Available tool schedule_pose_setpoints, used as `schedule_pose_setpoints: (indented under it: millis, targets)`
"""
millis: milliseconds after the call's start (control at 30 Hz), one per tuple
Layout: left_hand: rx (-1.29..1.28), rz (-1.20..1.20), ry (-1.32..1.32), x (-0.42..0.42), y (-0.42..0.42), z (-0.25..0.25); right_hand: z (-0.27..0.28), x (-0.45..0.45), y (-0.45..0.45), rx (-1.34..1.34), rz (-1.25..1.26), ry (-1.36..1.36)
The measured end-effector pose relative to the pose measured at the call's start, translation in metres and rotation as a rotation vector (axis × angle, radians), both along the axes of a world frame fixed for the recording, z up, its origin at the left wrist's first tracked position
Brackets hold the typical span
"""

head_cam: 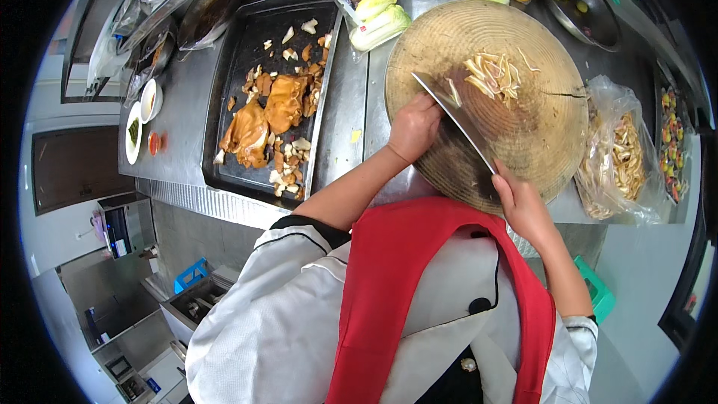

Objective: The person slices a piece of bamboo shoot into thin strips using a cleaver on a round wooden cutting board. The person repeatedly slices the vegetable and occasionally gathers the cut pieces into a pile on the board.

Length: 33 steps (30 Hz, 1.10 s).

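A cleaver is held by its handle in my right hand, its blade slanting across the round wooden chopping block. My left hand rests at the block's left edge, its fingers curled against the near side of the blade; whether they hold a piece of food is hidden. One thin slice lies just beyond the blade. A pile of thin pale-brown strips, apparently sliced pig's ear, lies on the block farther out. To the right, a clear plastic bag holds many similar strips.
Left of the block, a black tray holds large braised brown pieces and chopped bits. Bagged Chinese cabbage lies behind. Metal bowls stand at the back right and back left, with small white dishes at far left.
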<state>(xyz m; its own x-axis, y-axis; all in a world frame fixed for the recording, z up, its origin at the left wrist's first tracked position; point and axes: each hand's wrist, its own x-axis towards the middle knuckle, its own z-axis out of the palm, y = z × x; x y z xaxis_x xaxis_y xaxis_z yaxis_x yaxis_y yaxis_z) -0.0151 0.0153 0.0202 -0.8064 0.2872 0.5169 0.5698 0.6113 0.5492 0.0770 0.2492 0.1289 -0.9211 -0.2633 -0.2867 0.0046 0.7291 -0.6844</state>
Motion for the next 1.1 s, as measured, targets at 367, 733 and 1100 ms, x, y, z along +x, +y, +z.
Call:
schedule_pose_setpoints:
  millis: [367, 733, 1100]
  targets:
    - [0.053, 0.005, 0.043, -0.001, 0.002, -0.002, 0.006, -0.002, 0.017, -0.077, -0.054, 0.111]
    - [-0.008, 0.011, 0.061, -0.001, 0.000, -0.013, 0.027, 0.025, 0.011, 0.034, 0.028, 0.009]
    - [-0.070, 0.018, 0.034, -0.002, -0.003, -0.017, 0.011, 0.017, 0.006, 0.023, 0.044, 0.098]
